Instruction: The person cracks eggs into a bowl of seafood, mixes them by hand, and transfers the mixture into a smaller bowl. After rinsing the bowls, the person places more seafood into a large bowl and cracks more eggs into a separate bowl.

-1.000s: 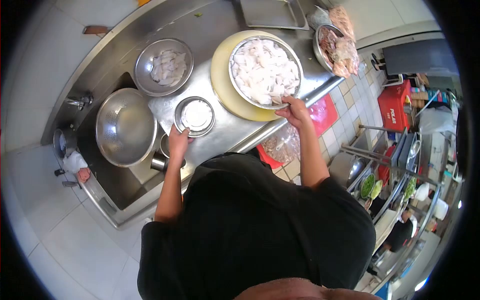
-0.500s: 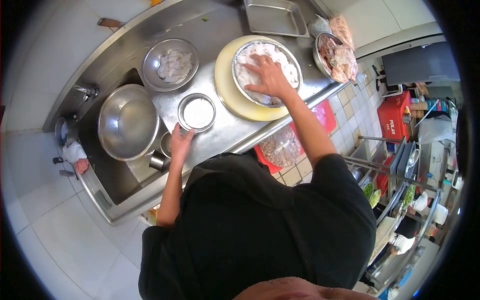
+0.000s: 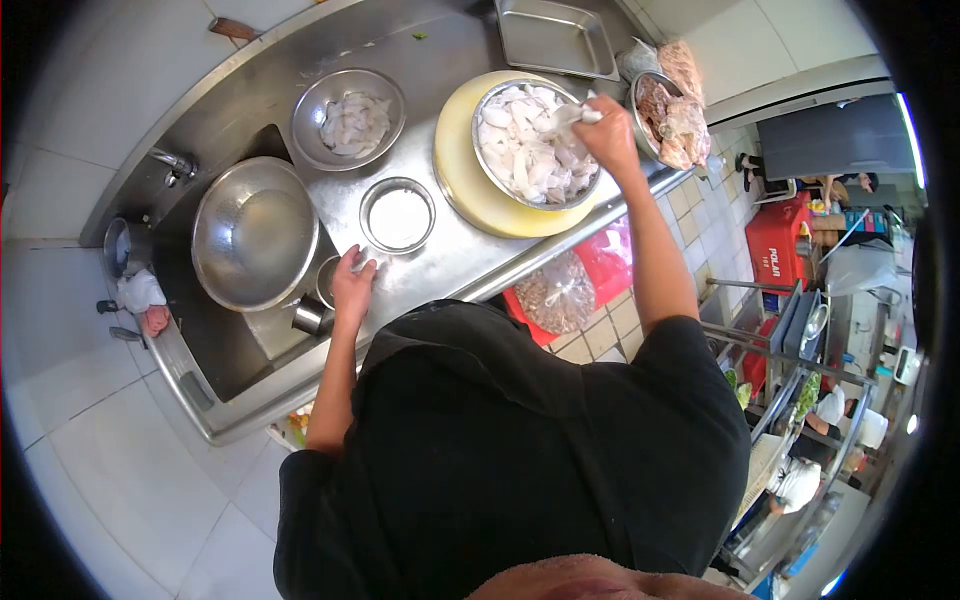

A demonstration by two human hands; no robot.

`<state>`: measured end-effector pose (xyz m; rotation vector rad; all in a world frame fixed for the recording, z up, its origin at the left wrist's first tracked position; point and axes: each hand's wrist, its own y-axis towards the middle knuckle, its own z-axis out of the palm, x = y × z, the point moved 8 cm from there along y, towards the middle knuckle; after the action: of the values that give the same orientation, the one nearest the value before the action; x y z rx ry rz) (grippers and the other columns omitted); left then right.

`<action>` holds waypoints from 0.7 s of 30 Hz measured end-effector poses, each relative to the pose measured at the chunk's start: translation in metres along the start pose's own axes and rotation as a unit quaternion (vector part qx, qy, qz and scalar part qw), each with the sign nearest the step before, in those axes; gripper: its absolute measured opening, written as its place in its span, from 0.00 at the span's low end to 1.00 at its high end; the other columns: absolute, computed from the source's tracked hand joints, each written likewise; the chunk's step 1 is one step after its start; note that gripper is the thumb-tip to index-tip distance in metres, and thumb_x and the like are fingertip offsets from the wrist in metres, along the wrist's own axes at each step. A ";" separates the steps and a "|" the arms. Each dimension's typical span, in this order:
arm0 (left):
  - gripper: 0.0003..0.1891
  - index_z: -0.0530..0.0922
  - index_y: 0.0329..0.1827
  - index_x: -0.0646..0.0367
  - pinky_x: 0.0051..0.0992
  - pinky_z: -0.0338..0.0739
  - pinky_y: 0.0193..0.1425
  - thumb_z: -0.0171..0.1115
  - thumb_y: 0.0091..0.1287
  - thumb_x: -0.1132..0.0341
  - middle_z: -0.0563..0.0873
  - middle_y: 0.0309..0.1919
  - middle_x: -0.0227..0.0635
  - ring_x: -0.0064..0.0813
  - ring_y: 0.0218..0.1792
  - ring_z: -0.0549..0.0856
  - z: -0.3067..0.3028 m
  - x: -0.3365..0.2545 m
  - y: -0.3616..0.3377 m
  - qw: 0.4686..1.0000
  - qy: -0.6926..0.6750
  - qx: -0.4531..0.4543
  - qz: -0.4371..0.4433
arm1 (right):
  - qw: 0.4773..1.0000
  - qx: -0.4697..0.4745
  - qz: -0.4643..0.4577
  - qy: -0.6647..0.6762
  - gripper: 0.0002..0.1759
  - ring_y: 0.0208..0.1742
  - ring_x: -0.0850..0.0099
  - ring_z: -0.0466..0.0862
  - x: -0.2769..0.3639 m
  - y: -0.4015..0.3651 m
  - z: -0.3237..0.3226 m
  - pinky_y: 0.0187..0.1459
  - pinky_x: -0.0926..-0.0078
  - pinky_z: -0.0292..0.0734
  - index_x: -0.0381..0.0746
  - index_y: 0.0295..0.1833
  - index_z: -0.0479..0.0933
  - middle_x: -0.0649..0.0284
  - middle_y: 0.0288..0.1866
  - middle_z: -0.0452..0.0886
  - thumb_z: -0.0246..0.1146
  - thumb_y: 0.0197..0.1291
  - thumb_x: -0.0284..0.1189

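My right hand (image 3: 609, 132) is closed on a few pale raw strips (image 3: 577, 115), at the right rim of a large metal bowl (image 3: 486, 176). Glossy whitish pieces (image 3: 528, 140) of the same kind fill this bowl, which stands on a thick round yellow board (image 3: 455, 150). Fingers apart, my left hand (image 3: 352, 285) rests low over the counter beside a small metal cup (image 3: 328, 278). Just beyond its fingertips is a round metal dish with white contents (image 3: 398, 216). A second metal bowl (image 3: 303, 138), farther back, holds more pale strips.
A large steel basin (image 3: 212, 235) sits over the sink, below a tap (image 3: 175, 163). At the back are a steel tray (image 3: 556, 38) and a bowl of raw meat (image 3: 665, 118). Red containers (image 3: 608, 262) stand below the counter's front edge (image 3: 490, 288). People work at far right.
My right hand has gone from spread flat over the pale pieces to gripping some at the bowl's right rim. The left hand has shifted slightly back from the round dish.
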<state>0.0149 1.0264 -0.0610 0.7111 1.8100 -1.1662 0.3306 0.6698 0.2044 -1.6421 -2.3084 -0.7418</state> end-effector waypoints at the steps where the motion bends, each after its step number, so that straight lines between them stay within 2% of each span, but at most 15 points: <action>1: 0.30 0.65 0.70 0.63 0.23 0.78 0.35 0.63 0.66 0.69 0.76 0.61 0.44 0.26 0.38 0.85 0.001 -0.002 0.002 1.000 0.010 -0.003 0.014 | 1.000 -0.017 0.017 -0.002 0.20 0.42 0.52 0.85 0.007 0.004 -0.017 0.46 0.65 0.80 0.30 0.42 0.82 0.45 0.42 0.84 0.69 0.42 0.30; 2: 0.33 0.61 0.73 0.61 0.22 0.78 0.35 0.63 0.65 0.70 0.75 0.61 0.46 0.25 0.37 0.84 0.003 -0.006 0.006 0.998 0.059 0.002 0.038 | 0.999 -0.020 0.043 0.002 0.20 0.40 0.56 0.86 0.010 0.008 -0.027 0.44 0.66 0.80 0.30 0.42 0.82 0.46 0.39 0.85 0.69 0.43 0.30; 5: 0.37 0.56 0.75 0.61 0.23 0.77 0.35 0.64 0.65 0.71 0.74 0.63 0.46 0.24 0.36 0.84 0.015 -0.029 0.007 0.998 0.001 -0.004 0.064 | 0.993 -0.017 0.072 0.087 0.17 0.32 0.69 0.84 0.017 0.019 -0.051 0.37 0.72 0.79 0.30 0.41 0.82 0.53 0.32 0.85 0.68 0.45 0.29; 6: 0.39 0.53 0.76 0.62 0.22 0.77 0.35 0.65 0.64 0.72 0.76 0.61 0.46 0.22 0.36 0.83 0.018 -0.042 0.006 0.997 0.027 0.001 0.075 | 0.989 -0.014 0.074 0.127 0.16 0.29 0.73 0.83 0.023 0.021 -0.057 0.35 0.73 0.78 0.30 0.40 0.81 0.55 0.31 0.85 0.67 0.45 0.29; 9: 0.42 0.51 0.75 0.69 0.24 0.80 0.47 0.67 0.61 0.74 0.72 0.64 0.51 0.26 0.43 0.84 0.036 -0.048 0.012 0.990 -0.106 0.060 0.073 | 0.968 -0.010 0.100 0.229 0.11 0.25 0.81 0.78 0.050 0.019 -0.072 0.29 0.79 0.73 0.33 0.37 0.81 0.64 0.28 0.84 0.66 0.47 0.27; 10: 0.41 0.52 0.74 0.72 0.24 0.80 0.50 0.66 0.61 0.75 0.71 0.65 0.51 0.27 0.45 0.84 0.041 -0.051 0.017 0.982 -0.136 0.074 0.106 | 0.946 0.010 0.083 0.312 0.09 0.24 0.80 0.78 0.068 0.018 -0.070 0.26 0.81 0.72 0.34 0.37 0.80 0.66 0.28 0.83 0.65 0.48 0.24; 13: 0.41 0.53 0.74 0.71 0.24 0.80 0.49 0.66 0.61 0.74 0.71 0.65 0.53 0.28 0.44 0.85 0.045 -0.047 0.020 0.985 -0.126 0.070 0.094 | 0.875 0.058 0.107 0.469 0.10 0.25 0.78 0.80 0.092 0.013 -0.043 0.25 0.80 0.74 0.35 0.39 0.78 0.66 0.27 0.81 0.63 0.48 0.22; 14: 0.41 0.53 0.74 0.71 0.23 0.80 0.46 0.66 0.61 0.74 0.74 0.61 0.50 0.25 0.41 0.84 0.043 -0.050 0.017 0.990 -0.089 0.055 0.095 | 0.872 0.097 0.118 0.464 0.12 0.26 0.76 0.82 0.105 0.006 -0.035 0.24 0.79 0.75 0.35 0.41 0.77 0.64 0.28 0.81 0.63 0.48 0.21; 15: 0.41 0.52 0.74 0.71 0.21 0.79 0.43 0.66 0.62 0.73 0.77 0.58 0.47 0.22 0.38 0.83 0.042 -0.057 0.013 0.993 -0.053 0.041 0.096 | 0.852 0.074 0.113 0.506 0.11 0.28 0.76 0.82 0.124 -0.004 -0.023 0.24 0.78 0.76 0.36 0.40 0.77 0.64 0.29 0.81 0.63 0.48 0.22; 16: 0.40 0.52 0.74 0.71 0.19 0.78 0.40 0.66 0.63 0.73 0.80 0.55 0.44 0.19 0.35 0.83 0.039 -0.061 0.011 0.995 -0.016 0.030 0.098 | 0.845 0.110 0.117 0.509 0.11 0.28 0.75 0.82 0.132 -0.011 -0.001 0.25 0.78 0.76 0.36 0.40 0.77 0.64 0.29 0.81 0.64 0.48 0.24; 19: 0.41 0.53 0.75 0.70 0.20 0.78 0.39 0.66 0.62 0.73 0.80 0.55 0.44 0.19 0.36 0.83 0.042 -0.039 0.017 0.994 -0.054 0.030 0.094 | 0.846 0.183 0.129 0.483 0.10 0.28 0.74 0.83 0.158 -0.047 0.073 0.27 0.77 0.78 0.36 0.38 0.78 0.63 0.29 0.82 0.64 0.48 0.27; 20: 0.41 0.53 0.75 0.69 0.20 0.78 0.39 0.66 0.62 0.73 0.80 0.55 0.44 0.20 0.36 0.83 0.039 -0.039 0.017 0.995 -0.044 0.024 0.086 | 0.818 0.218 0.169 0.505 0.13 0.28 0.74 0.83 0.162 -0.063 0.111 0.28 0.76 0.77 0.34 0.39 0.79 0.61 0.28 0.82 0.65 0.47 0.28; 21: 0.41 0.53 0.75 0.67 0.20 0.78 0.38 0.66 0.62 0.72 0.79 0.56 0.44 0.20 0.36 0.83 0.037 -0.041 0.015 0.996 -0.034 0.022 0.080 | 0.867 0.248 0.119 0.416 0.18 0.30 0.74 0.84 0.154 -0.073 0.152 0.31 0.74 0.79 0.32 0.44 0.80 0.59 0.28 0.83 0.67 0.45 0.30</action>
<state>0.0591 0.9980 -0.0391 0.8161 1.6448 -1.1137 0.2253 0.8560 0.1238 -1.0381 -1.4714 -0.5665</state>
